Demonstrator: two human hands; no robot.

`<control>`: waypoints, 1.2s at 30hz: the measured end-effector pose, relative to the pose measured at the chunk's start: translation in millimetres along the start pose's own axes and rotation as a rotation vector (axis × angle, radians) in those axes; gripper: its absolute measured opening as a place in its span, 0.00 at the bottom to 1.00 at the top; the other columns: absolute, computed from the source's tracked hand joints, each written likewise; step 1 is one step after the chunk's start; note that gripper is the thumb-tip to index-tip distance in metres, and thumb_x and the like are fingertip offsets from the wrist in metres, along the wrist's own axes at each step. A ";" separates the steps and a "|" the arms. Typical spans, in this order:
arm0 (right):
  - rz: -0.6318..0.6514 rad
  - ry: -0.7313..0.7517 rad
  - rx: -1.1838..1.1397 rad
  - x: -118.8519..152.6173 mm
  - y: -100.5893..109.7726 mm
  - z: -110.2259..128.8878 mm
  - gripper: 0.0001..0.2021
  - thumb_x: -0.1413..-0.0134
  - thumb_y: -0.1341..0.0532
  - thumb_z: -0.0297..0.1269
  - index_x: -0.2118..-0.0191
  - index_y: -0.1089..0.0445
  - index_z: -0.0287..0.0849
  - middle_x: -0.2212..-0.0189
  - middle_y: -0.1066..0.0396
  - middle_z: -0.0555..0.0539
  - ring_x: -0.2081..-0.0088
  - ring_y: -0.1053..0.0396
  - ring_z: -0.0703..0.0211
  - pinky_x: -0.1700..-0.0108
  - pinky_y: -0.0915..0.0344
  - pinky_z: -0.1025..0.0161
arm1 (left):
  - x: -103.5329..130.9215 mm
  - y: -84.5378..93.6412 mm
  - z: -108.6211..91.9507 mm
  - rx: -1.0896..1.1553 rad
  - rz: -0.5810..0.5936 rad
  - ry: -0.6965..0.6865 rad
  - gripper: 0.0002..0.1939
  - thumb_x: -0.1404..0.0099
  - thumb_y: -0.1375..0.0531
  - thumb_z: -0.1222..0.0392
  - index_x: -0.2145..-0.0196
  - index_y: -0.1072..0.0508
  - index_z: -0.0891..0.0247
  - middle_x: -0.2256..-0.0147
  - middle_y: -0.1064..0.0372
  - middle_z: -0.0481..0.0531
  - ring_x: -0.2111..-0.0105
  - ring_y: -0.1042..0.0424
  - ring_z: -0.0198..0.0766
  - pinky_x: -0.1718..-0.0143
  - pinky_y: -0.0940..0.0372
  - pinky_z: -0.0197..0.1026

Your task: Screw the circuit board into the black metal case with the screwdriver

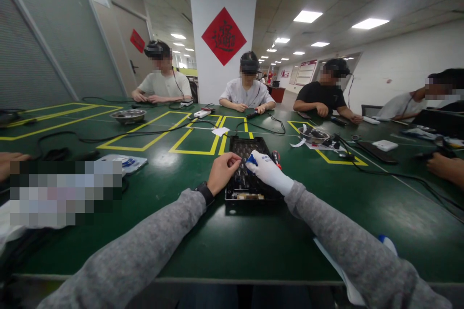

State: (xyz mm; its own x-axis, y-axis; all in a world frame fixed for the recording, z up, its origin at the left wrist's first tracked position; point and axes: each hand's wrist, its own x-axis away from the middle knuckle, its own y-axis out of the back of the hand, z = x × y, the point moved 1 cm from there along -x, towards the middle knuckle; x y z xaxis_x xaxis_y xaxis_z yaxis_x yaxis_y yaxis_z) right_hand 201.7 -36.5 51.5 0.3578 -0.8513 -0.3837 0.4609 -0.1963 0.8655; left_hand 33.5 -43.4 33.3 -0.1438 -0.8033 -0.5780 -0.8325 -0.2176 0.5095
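My left hand, bare with a dark band on the wrist, is over the left edge of an open black case. Its thumb and fingers are pinched together; anything between them is too small to make out. My right hand wears a white glove with blue at the fingertips and is curled above the case's right half. What its fingers hold, if anything, is hidden. Dark small shapes fill the case, and a pale strip lies along its near edge. Just right of the case is a red-and-black tool, partly covered by the glove.
A white paper scrap lies beyond the case. Metal bowls stand at left and right. Black cables cross the green table. Several people sit around it, one arm close at left. A keyboard lies at right.
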 end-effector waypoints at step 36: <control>-0.204 0.145 -0.192 3.3 10.0 8.0 0.11 0.43 0.47 0.37 0.61 0.29 0.41 0.64 0.27 0.46 0.61 0.31 0.60 0.55 0.39 0.64 | -2.7 2.2 -3.4 -0.091 0.056 -0.099 0.11 0.33 0.55 0.56 0.68 0.39 0.62 0.74 0.38 0.47 0.73 0.38 0.34 0.69 0.44 0.37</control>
State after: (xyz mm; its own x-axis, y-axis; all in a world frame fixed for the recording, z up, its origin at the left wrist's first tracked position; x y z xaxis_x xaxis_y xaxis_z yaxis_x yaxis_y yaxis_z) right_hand 201.0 -45.2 61.5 0.3481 -0.7227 -0.5972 0.6754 -0.2485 0.6944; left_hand 33.8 -43.6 38.2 -0.2448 -0.7579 -0.6047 -0.7701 -0.2269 0.5961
